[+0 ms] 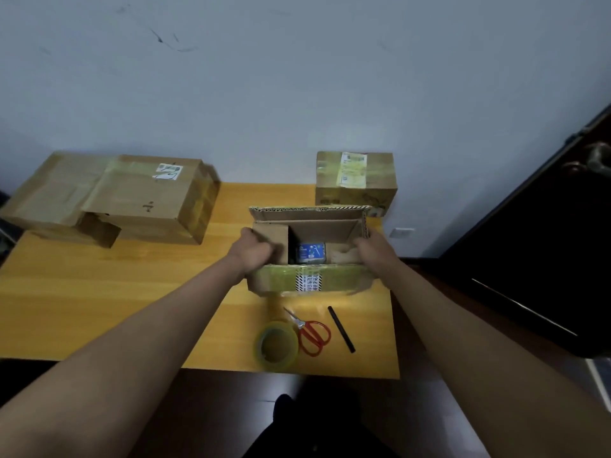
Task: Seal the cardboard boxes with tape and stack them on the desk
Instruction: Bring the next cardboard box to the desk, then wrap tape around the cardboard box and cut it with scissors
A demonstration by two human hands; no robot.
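The open box (310, 249) stands on the surface (99, 292) directly ahead of me and serves as the reference for everything else. Its top is unsealed: the far flap stands up, the near flap hangs down over the front wall, and a small blue packet (310, 253) lies inside on the bottom. My left hand (256, 247) has its fingers curled over the left side flap, folding it inward. My right hand (370, 247) grips the right edge of the box, which I judge steadies it while the flap is turned; whether its fingers reach a flap I cannot tell. In front of the box, near the surface's front edge, lie the tape roll (277, 345), the red-handled scissors (309, 332) just beside it, and a black pen (341, 328) to their right, all within reach for the sealing step that follows flap closure. Behind the box at its right stands a small taped box (356, 180). Well to the box's left sits a large taped box (145, 200), with another box (53, 200) touching its left side.
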